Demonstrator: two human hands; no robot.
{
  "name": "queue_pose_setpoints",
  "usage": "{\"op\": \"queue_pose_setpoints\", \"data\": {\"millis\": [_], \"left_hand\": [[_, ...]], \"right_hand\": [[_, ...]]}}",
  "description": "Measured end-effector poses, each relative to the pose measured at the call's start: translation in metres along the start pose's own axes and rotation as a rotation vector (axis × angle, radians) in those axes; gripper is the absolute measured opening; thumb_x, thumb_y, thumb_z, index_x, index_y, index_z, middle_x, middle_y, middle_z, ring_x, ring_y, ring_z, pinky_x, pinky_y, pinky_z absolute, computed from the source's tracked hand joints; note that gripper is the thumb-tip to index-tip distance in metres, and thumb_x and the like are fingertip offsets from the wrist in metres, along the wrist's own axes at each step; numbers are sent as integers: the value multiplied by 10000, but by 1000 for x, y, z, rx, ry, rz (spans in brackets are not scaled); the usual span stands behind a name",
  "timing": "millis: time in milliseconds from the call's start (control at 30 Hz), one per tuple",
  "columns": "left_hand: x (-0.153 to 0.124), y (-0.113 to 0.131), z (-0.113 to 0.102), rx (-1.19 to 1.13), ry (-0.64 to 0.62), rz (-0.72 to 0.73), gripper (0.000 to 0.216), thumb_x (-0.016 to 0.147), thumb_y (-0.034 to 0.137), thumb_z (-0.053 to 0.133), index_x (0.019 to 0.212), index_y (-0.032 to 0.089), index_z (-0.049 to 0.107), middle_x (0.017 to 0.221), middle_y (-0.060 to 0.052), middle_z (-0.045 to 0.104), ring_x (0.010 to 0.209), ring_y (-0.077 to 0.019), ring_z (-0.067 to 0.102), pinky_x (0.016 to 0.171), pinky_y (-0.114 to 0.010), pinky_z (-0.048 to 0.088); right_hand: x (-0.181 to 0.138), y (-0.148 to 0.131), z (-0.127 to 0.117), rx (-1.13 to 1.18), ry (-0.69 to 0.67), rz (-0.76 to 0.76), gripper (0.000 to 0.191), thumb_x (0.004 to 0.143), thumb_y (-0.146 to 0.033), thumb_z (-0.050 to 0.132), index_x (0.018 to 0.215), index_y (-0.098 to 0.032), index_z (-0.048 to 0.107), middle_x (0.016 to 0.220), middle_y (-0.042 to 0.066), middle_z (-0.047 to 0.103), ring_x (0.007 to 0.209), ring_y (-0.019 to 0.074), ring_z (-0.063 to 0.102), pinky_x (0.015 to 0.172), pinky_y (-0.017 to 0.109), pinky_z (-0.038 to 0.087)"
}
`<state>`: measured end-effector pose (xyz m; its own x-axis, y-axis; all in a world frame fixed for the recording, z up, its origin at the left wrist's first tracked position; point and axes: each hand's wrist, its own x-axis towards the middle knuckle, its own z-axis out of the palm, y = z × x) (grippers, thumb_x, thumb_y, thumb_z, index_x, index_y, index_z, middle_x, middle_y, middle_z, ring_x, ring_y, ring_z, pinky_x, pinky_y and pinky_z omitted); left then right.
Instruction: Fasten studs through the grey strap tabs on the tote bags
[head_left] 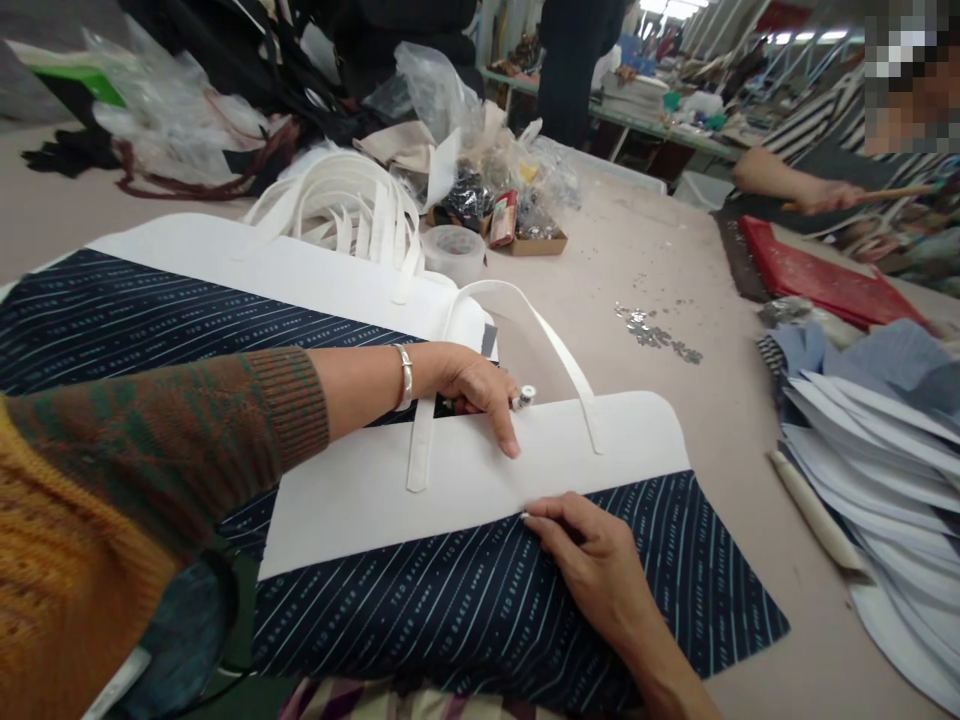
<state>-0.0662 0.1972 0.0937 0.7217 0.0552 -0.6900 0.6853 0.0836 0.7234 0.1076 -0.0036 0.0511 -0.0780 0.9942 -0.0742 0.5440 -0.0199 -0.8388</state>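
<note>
In front of me lies a bag panel (450, 590), navy striped fabric with a white band (360, 520) along its top. A white strap handle (551, 345) loops up from the band. My left hand (476, 385) rests over the band's upper edge, its index finger pressing on the white. Its other fingers are curled by a small silver round-ended tool (525, 396), which they seem to hold; most of it is hidden. My right hand (589, 550) lies on the navy fabric, thumb and index finger pinched around a tiny white bit at the band's lower seam.
Another bag panel (292, 270) lies behind to the left, beneath several white straps (352, 200). A tape roll (454, 250) and a cardboard box (540, 243) stand behind. Silver pieces (652, 332) are scattered right, near stacked white panels (862, 470). A co-worker's hand (829, 195) holds a stick.
</note>
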Motion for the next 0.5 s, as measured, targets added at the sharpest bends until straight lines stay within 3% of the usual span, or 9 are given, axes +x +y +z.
{"op": "queue_pose_setpoints", "data": {"millis": [233, 500], "left_hand": [[5, -9, 3, -160, -78, 51, 474, 507, 270, 835, 945, 169, 683, 836, -47, 740, 738, -236, 688, 755, -405, 586], [8, -9, 11, -222, -59, -22, 462, 539, 292, 831, 948, 143, 673, 964, -93, 733, 879, -261, 687, 858, -407, 553]], "right_hand": [[2, 2, 3, -53, 7, -78, 120, 885, -257, 597, 874, -225, 712, 808, 8, 686, 762, 151, 637, 725, 264, 476], [3, 0, 1, -50, -26, -58, 113, 881, -258, 593, 882, -232, 703, 838, 5, 698, 778, 152, 648, 744, 255, 486]]}}
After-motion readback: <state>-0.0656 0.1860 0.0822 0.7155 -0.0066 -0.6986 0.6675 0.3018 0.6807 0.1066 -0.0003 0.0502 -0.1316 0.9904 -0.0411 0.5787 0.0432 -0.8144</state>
